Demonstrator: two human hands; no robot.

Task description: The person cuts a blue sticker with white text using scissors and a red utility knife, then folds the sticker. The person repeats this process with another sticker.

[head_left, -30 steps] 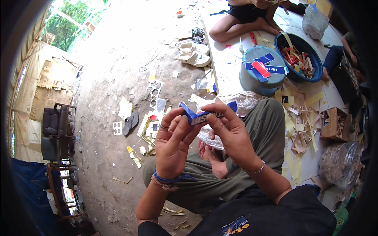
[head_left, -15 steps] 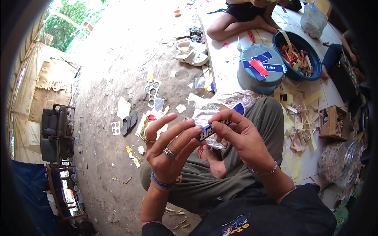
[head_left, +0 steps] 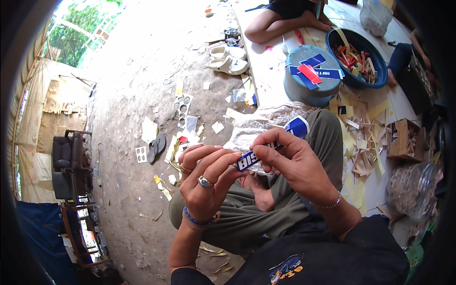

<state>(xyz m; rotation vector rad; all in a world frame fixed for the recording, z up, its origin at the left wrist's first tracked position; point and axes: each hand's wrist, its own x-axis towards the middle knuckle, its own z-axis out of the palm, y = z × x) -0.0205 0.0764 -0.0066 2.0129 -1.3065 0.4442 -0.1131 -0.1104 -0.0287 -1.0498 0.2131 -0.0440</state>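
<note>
**Blue lettered strip (head_left: 248,160) pinched between two hands**

Bare, littered earth floor (head_left: 123,199) fills the left half; white tiling (head_left: 267,71) borders it on the right. With the clock centred on the strip, a black armchair (head_left: 61,152) stands at nine o'clock and a blue tarpaulin (head_left: 42,232) hangs at eight.

The left hand (head_left: 204,178) closes thumb and fingertips on the strip's near end; the right hand (head_left: 292,161) grips further along it. A blue piece (head_left: 298,126) shows beyond the right hand, perhaps the same strip; the fingers hide any join.

An upturned bucket (head_left: 304,94) bearing blue and red strips sits at one o'clock, with a blue basin (head_left: 381,57) of offcuts just beside it. Pale clogs (head_left: 228,61) lie at twelve, flip-flops (head_left: 156,147) near nine. At three, the right knee (head_left: 328,137) stands between the strip and a wooden box (head_left: 400,142).
</note>
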